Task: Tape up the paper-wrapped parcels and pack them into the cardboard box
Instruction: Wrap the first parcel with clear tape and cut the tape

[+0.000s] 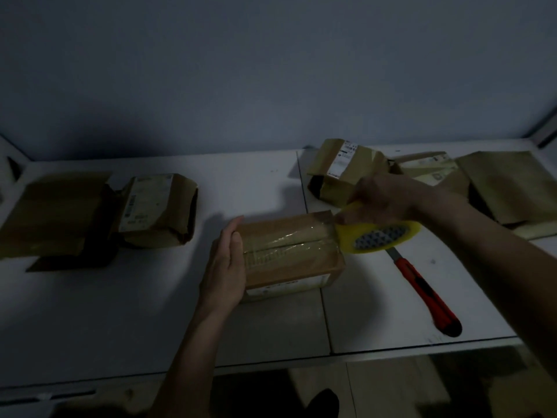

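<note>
Head view: The taping step is judged to be in hand. A paper-wrapped parcel is seen on the white table, near the middle. The left hand is laid flat against the parcel's left end, fingers straight, steadying it. The right hand is curled round the yellow tape roll, which is held at the parcel's right end; clear tape is seen drawn along the parcel's top seam. A red utility knife lies on the table just right of the parcel, under the roll.

Further parcels are noted: one at far left beside a cardboard box, one at far right.

The strip appears uncut. The next move is judged to call for carrying the tape over the right end, pressing it down and severing it, probably with the knife.
</note>
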